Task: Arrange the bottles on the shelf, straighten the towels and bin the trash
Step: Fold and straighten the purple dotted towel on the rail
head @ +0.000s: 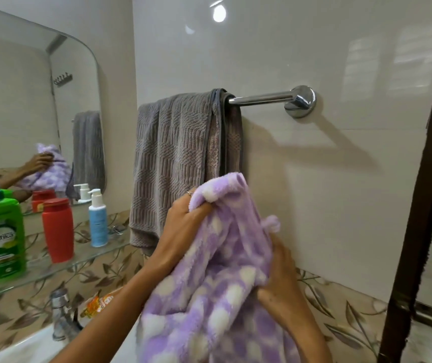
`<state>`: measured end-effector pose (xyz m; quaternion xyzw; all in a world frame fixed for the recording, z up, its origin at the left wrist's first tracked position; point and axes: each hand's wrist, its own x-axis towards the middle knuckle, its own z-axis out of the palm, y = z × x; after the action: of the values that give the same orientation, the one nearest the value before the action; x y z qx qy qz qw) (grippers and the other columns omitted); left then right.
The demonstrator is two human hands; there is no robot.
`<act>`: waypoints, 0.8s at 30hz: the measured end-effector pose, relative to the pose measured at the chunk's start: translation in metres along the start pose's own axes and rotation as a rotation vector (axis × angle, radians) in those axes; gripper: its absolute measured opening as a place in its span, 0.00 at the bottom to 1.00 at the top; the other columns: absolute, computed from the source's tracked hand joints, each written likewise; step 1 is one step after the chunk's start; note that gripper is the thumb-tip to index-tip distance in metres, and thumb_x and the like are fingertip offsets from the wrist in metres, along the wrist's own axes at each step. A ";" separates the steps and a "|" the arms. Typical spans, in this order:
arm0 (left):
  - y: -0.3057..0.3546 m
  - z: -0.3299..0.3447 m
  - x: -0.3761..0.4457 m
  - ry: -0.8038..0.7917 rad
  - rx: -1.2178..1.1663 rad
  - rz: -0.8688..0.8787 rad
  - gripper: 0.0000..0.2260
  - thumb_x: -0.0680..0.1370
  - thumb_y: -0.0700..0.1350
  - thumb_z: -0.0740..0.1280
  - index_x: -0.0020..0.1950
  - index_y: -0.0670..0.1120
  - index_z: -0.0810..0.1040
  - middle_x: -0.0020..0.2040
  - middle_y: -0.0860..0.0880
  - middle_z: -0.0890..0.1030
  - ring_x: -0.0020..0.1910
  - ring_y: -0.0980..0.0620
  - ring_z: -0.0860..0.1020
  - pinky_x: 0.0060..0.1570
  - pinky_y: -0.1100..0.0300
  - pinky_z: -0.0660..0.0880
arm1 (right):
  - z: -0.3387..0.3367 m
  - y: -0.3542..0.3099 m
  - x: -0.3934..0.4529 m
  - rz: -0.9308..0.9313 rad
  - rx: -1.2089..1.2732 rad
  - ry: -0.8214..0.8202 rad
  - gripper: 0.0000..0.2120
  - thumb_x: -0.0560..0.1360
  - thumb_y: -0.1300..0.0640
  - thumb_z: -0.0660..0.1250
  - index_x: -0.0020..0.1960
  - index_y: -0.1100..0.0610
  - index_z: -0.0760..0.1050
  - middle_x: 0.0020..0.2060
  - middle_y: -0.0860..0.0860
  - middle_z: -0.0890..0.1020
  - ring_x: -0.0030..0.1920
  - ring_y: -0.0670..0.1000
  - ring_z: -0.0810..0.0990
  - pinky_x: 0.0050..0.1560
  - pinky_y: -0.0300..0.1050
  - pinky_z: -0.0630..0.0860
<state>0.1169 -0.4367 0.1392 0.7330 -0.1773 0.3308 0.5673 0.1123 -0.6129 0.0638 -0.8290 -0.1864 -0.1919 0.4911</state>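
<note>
Head view: left hand [183, 218] and right hand [281, 279] both clutch fluffy purple-white spotted towel [222, 284]; spread flat, drape over bare chrome wall rail [262, 97] beside grey ribbed towel [175, 158].

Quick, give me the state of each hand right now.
Left hand: grips the top of the purple towel.
Right hand: fingers curled into the same towel lower down, holding it.
</note>
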 end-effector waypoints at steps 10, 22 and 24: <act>0.000 0.022 0.002 -0.156 0.057 -0.112 0.13 0.65 0.47 0.67 0.42 0.39 0.79 0.40 0.42 0.82 0.41 0.48 0.78 0.50 0.41 0.76 | -0.015 -0.010 -0.024 -0.249 0.599 -0.145 0.39 0.65 0.68 0.59 0.72 0.42 0.59 0.71 0.42 0.66 0.68 0.42 0.70 0.60 0.39 0.72; -0.008 0.019 -0.013 -0.454 0.012 -0.507 0.24 0.57 0.66 0.71 0.33 0.45 0.83 0.26 0.54 0.80 0.28 0.57 0.77 0.29 0.71 0.72 | -0.018 -0.006 -0.010 0.025 0.857 0.255 0.13 0.69 0.52 0.67 0.53 0.51 0.81 0.49 0.47 0.85 0.48 0.42 0.83 0.41 0.32 0.78; -0.016 0.015 -0.017 -0.447 -0.175 -0.636 0.14 0.62 0.55 0.72 0.34 0.44 0.85 0.29 0.50 0.83 0.27 0.55 0.80 0.31 0.68 0.76 | -0.022 -0.003 -0.014 0.062 0.906 0.208 0.12 0.68 0.53 0.67 0.50 0.50 0.82 0.47 0.47 0.86 0.45 0.43 0.83 0.40 0.33 0.78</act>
<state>0.1194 -0.4478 0.1143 0.7541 -0.0881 -0.0455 0.6493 0.0960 -0.6327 0.0687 -0.5123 -0.1763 -0.1585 0.8254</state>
